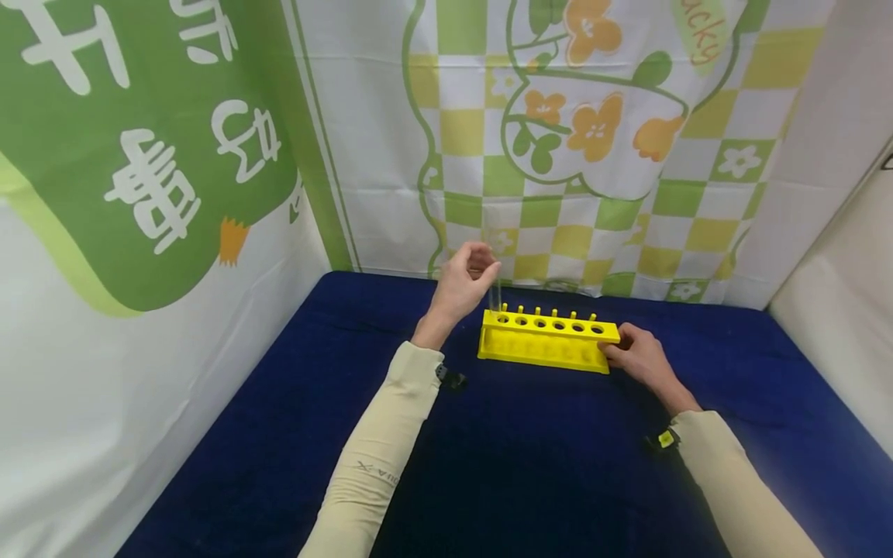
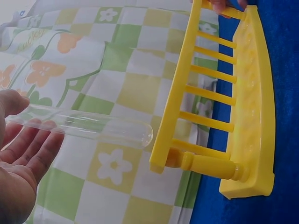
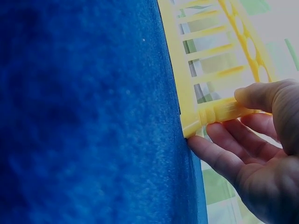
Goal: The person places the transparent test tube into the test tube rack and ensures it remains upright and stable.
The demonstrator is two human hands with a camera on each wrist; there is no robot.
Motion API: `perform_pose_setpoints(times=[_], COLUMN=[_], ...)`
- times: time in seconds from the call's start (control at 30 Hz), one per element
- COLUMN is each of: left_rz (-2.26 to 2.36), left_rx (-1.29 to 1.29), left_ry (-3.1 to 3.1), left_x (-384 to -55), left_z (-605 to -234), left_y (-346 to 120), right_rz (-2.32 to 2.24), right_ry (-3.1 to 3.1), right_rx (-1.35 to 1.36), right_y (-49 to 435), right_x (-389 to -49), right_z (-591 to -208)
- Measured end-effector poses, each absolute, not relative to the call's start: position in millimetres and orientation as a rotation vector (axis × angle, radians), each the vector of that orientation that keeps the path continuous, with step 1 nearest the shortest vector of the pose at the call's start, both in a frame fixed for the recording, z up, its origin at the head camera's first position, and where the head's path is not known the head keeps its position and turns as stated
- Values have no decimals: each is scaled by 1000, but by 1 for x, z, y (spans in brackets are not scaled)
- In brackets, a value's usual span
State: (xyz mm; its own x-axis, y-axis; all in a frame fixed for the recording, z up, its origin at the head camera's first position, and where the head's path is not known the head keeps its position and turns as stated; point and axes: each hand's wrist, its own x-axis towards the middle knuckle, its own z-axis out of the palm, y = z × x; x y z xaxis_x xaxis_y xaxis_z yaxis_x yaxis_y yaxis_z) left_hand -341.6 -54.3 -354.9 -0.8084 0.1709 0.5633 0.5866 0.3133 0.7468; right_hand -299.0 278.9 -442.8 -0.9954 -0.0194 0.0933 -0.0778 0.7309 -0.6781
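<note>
A yellow test tube rack stands on the blue cloth, with a row of round holes along its top and several pegs behind them. My left hand pinches a clear glass test tube between thumb and fingers. The tube's rounded end points down, right by the top bar at the rack's left end. With my right hand I grip the rack's right end; in the right wrist view the thumb and fingers close around its end post.
Dark blue cloth covers the table. A white and green patterned curtain hangs close behind the rack. On the left hangs a green and white sheet, and a pale one hangs on the right.
</note>
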Motion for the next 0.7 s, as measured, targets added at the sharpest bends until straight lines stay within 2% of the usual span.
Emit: perform_pose_setpoints(times=[0.7], left_rz=[-1519], left_rx=[-709], left_ry=[-2190], left_x=[-341], left_z=[-360], left_y=[-47], right_rz=[1145], right_ry=[-2846], right_rx=[95], right_y=[279], right_x=[-300], right_z=[-445])
